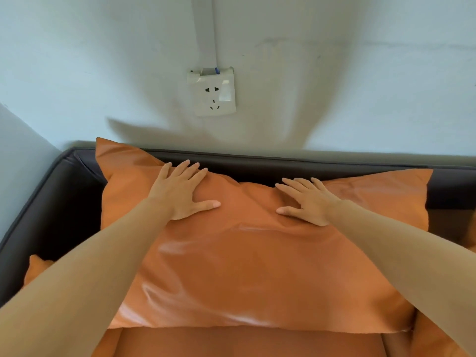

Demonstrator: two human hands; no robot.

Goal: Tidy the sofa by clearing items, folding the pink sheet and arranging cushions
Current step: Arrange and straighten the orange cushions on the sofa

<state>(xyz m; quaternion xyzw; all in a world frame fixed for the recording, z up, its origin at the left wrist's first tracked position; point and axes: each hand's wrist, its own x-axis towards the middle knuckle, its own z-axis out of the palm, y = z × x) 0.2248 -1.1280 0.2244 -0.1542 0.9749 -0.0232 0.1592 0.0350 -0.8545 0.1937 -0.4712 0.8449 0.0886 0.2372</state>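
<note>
Pale wall [360, 73] with a white socket [212, 92] backs the dark leather sofa [59, 197]. Against its backrest leans a large glossy orange cushion [244, 266]. The left hand [180, 194] and right hand [309, 202] press flat on its upper part, fingers straight, gripping nothing. Cushion arranging seems underway; next, likely patting it square. No pink sheet shows.

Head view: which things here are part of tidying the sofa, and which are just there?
Part of the job:
cushion, pressed by left hand and right hand, fingers flat
sofa

Just there:
wall socket
cable cover above it
</note>
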